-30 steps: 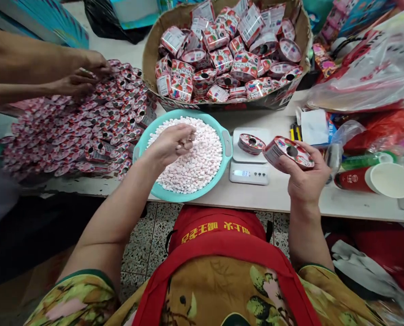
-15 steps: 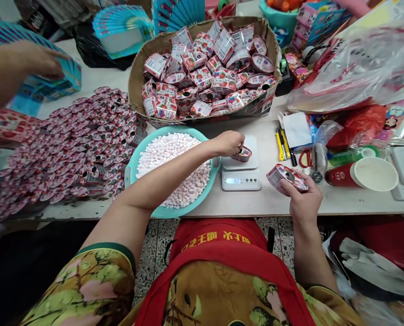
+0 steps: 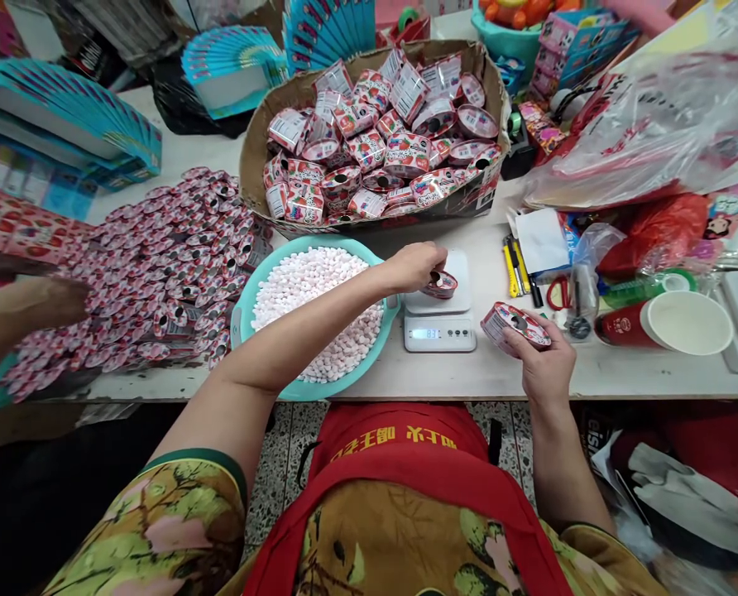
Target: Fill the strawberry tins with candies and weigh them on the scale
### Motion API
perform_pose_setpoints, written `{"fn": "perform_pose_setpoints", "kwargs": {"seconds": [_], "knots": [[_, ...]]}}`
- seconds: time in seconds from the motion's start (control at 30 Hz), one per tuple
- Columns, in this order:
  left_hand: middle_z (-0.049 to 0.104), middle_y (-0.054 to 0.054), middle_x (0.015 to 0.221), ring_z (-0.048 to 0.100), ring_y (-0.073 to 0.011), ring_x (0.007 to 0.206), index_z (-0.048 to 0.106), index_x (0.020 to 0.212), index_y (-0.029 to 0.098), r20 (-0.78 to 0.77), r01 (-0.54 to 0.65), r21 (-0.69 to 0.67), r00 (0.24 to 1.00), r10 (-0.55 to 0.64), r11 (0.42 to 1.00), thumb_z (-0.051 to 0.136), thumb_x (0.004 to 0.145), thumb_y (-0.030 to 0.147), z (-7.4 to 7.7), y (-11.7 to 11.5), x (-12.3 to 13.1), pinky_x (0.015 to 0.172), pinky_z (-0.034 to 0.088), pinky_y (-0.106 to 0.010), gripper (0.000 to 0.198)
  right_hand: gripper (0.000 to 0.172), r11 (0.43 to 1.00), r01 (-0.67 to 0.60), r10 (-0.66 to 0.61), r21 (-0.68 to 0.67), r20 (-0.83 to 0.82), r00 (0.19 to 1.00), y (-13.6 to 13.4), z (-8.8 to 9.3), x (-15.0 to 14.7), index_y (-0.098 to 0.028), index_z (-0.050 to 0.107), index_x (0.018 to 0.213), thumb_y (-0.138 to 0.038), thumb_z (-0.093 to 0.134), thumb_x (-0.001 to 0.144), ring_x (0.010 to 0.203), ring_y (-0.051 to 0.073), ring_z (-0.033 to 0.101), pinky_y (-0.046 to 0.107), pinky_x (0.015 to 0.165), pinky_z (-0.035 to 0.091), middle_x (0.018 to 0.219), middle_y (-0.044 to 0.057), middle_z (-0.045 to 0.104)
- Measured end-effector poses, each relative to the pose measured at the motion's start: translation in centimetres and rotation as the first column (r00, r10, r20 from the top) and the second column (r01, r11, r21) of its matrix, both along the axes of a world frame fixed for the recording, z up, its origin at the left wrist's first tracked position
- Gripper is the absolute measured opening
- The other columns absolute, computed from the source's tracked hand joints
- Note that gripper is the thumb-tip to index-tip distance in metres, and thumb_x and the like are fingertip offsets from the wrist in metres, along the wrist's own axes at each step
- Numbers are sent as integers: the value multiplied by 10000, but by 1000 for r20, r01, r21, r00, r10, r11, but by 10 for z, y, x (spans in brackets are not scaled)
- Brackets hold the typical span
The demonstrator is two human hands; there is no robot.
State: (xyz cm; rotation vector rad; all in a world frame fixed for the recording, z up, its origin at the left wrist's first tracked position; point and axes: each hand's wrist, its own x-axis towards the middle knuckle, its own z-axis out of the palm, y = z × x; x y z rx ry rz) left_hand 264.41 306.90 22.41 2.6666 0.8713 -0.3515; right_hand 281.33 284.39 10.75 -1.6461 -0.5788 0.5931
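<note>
Above the white digital scale (image 3: pixel 439 333), my left hand (image 3: pixel 419 266) is closed in a pinch, its fingertips at the hole of a small oval strawberry-print carton (image 3: pixel 444 286) on the weighing plate. What the fingertips hold, if anything, is hidden. Lit digits on the display look like 83, perhaps with a decimal point. Right of the scale, my right hand (image 3: pixel 546 364) grips another strawberry-print carton (image 3: pixel 499 321), its round hole turned up. Beneath my left forearm stands a turquoise basin (image 3: pixel 240 319) of small white-pink candies (image 3: pixel 310 277).
A cardboard box (image 3: pixel 251 170) of similar cartons stands behind the basin. Many more cartons (image 3: pixel 158 257) spread across the left. Another person's hand (image 3: pixel 52 302) reaches in there. Yellow cutters (image 3: pixel 514 269), paper cups (image 3: pixel 685 323) and plastic bags (image 3: pixel 648 124) lie right.
The other person's hand has moved from the blue boxes down to the carton pile. My right hand has shifted slightly left with its carton. My left hand stays at the scale.
</note>
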Motion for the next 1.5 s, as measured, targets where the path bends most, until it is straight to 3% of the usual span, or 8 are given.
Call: {"fn": "perform_pose_setpoints", "kwargs": {"seconds": [0.4, 0.6, 0.73, 0.9, 1.1, 1.23, 1.4, 1.5], "knots": [[708, -112, 1151, 639, -222, 946, 744, 1096, 117, 18, 3, 10, 1000, -3, 1000, 583, 859, 91, 1, 0, 1, 735, 393, -295, 288, 641, 996, 37, -37, -75, 1, 999, 3, 0, 3, -209, 781, 1133, -523, 909, 590, 879, 230, 704, 453, 915, 585, 1025, 79, 774], [730, -71, 966, 626, -187, 842, 735, 1027, 130, 187, -162, -158, 964, 191, 974, 594, 820, 73, 0, 8, -8, 725, 419, -271, 257, 640, 999, 6, -5, -37, 4, 1000, 5, 0, -1, -187, 774, 1134, -519, 900, 601, 890, 236, 711, 452, 895, 603, 1039, 97, 768], [627, -2, 711, 538, -122, 628, 650, 839, 144, 293, -266, -401, 869, 398, 876, 597, 831, 92, 3, 9, -12, 620, 384, -241, 75, 623, 999, -9, 9, -34, -4, 1000, 4, -2, -3, -180, 765, 1142, -493, 894, 619, 896, 236, 718, 434, 884, 609, 1043, 101, 772], [505, 38, 584, 431, -93, 509, 514, 749, 180, 236, -310, -697, 752, 616, 646, 568, 941, 224, 8, 4, -13, 523, 295, -242, 204, 604, 999, -21, 20, -46, -19, 1000, 3, 0, -5, -182, 766, 1129, -486, 896, 623, 880, 230, 720, 409, 852, 609, 1043, 93, 776], [641, 5, 716, 534, -138, 669, 653, 739, 170, 219, -275, -357, 905, 366, 893, 801, 773, 348, -2, -2, -6, 585, 312, -258, 235, 602, 997, -47, 45, -57, -37, 998, 5, 4, -5, -199, 773, 1129, -493, 902, 619, 908, 230, 719, 391, 846, 603, 1058, 79, 777], [725, -35, 835, 613, -179, 773, 733, 833, 178, 163, -237, -185, 950, 267, 954, 702, 823, 263, -13, -2, -4, 624, 347, -272, 90, 620, 997, -46, 44, -65, -35, 998, 5, 3, -3, -196, 769, 1150, -492, 902, 622, 907, 238, 723, 402, 857, 605, 1061, 81, 779], [708, -41, 802, 597, -172, 745, 710, 769, 176, 218, -260, -211, 927, 305, 942, 644, 821, 192, -15, 4, -12, 629, 349, -276, 86, 613, 996, -53, 50, -69, -50, 998, 4, 4, -3, -188, 769, 1146, -481, 904, 625, 893, 234, 724, 389, 843, 607, 1053, 80, 780], [608, 0, 674, 517, -115, 608, 651, 775, 154, 276, -356, -514, 793, 543, 781, 631, 878, 210, -9, 5, -20, 572, 342, -248, 120, 610, 997, -52, 50, -65, -34, 998, 9, 6, -5, -186, 766, 1142, -476, 905, 623, 890, 231, 721, 395, 846, 605, 1049, 80, 778]]}}
